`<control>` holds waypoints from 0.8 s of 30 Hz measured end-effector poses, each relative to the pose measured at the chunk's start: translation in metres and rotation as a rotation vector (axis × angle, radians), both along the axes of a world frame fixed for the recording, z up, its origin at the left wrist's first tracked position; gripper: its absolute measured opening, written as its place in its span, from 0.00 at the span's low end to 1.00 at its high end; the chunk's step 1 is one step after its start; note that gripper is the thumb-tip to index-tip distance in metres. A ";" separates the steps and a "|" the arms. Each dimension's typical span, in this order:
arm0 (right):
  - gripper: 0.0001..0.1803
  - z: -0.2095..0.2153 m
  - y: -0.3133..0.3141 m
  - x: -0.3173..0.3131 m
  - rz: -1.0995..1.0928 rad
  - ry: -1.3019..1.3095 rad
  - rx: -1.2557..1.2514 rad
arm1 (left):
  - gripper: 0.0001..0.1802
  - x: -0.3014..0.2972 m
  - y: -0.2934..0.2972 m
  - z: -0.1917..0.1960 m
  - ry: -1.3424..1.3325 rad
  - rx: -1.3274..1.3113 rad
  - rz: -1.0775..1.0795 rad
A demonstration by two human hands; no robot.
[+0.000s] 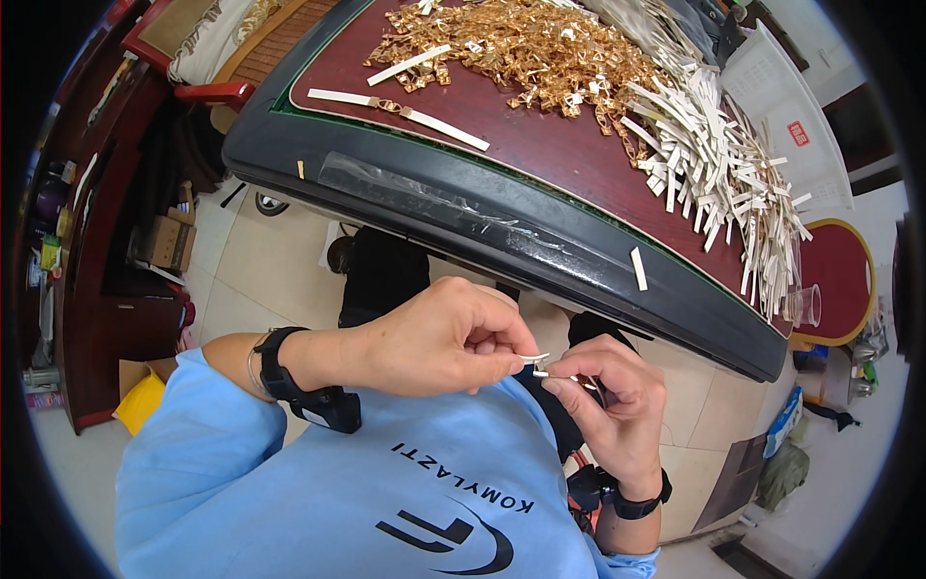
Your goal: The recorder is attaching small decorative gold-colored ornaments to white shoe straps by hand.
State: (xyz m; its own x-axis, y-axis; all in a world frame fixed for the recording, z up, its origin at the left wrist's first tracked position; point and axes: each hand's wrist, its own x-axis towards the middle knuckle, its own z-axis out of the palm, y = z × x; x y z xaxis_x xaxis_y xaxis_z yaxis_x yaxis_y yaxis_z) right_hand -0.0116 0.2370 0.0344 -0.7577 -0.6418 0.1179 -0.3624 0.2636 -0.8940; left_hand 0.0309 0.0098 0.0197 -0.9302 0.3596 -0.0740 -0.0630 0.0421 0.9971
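Two bare hands, left hand (458,338) and right hand (612,391), meet on the near side of the bench (540,164), fingertips close together. The left pinches a white strip (535,358); the right grips a small pale piece (542,374) just beside it, partly hidden. Black lettering (461,476) crosses the blue shirt (328,492); far right, a red label (799,134) marks a white basket (772,92).

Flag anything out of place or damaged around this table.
One white strip lies alone on the black table edge, apart from the heap of white strips, so it looks stray. The clear tape along that edge looks wrinkled.
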 end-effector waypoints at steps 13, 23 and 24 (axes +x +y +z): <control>0.06 -0.007 -0.005 0.004 -0.017 -0.139 -0.063 | 0.07 0.004 0.008 -0.004 0.340 -0.167 0.093; 0.07 0.002 -0.011 0.016 -0.035 0.090 -0.095 | 0.11 0.011 0.001 0.001 0.415 -0.107 0.081; 0.07 0.002 -0.012 0.018 -0.035 0.094 -0.092 | 0.11 0.013 -0.001 0.000 0.419 -0.104 0.081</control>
State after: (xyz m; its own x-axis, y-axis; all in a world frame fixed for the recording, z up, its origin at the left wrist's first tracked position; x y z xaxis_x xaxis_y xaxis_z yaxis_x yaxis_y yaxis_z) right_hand 0.0065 0.2253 0.0367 -0.7626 -0.5979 0.2469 -0.4377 0.1959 -0.8776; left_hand 0.0437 0.0087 0.0201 -0.9126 0.2946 0.2836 0.3386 0.1554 0.9280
